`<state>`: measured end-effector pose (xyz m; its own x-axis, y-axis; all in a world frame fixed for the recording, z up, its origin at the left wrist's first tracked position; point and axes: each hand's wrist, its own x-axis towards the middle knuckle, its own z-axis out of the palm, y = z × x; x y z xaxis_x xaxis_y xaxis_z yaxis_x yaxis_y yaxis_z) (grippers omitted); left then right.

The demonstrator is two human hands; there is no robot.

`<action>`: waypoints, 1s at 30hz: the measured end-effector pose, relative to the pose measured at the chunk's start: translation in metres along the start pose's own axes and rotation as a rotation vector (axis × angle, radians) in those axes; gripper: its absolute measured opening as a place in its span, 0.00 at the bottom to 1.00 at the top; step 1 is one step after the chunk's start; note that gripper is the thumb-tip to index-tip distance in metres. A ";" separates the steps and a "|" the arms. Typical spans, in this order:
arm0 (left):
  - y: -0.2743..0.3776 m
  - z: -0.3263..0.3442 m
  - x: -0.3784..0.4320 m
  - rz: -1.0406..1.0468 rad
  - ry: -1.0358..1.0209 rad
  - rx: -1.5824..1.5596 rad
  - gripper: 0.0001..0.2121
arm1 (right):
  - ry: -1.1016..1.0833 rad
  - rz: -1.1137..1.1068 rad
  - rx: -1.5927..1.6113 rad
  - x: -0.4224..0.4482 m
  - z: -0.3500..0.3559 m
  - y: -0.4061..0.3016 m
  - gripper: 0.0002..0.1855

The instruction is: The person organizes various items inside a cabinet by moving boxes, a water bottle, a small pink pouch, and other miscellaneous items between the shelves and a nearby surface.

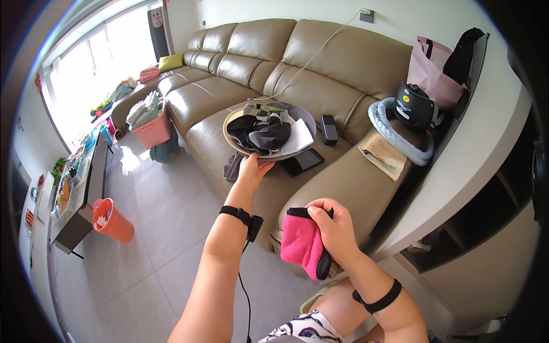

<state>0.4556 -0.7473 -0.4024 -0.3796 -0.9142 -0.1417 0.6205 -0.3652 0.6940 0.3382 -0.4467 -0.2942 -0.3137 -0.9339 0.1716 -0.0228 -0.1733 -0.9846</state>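
My left hand (254, 170) grips the front rim of a beige basin (230, 141), thumb at the edge and fingers underneath. Black and grey cloth items (270, 135) are heaped inside it. A white sheet (299, 136) lies at the heap's right, and a larger grey round rim (309, 118) shows behind. In my right hand (336, 227) hangs a pink sock (300, 240) with black trim, pinched by its top edge above the sofa's armrest. A dark grey cloth (233, 166) lies on the seat, just left of my left hand.
The brown leather sofa (334, 47) holds a dark tablet or phone (302, 162) and a black box-shaped device (329, 129). An open notebook (381, 155) and light-blue padded ring (379, 118) rest on the armrest. An orange bin (116, 227) and pink laundry basket (152, 130) stand left.
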 end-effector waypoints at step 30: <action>-0.157 0.289 -0.378 0.207 -0.828 0.700 0.06 | 0.002 0.270 -0.059 -0.172 -0.278 -0.020 0.28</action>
<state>0.3030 -0.2940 -0.2536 -0.8177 -0.4507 0.3581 0.2982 0.2005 0.9332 0.1285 -0.1957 -0.3131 -0.3174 -0.9433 -0.0971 0.0063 0.1003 -0.9949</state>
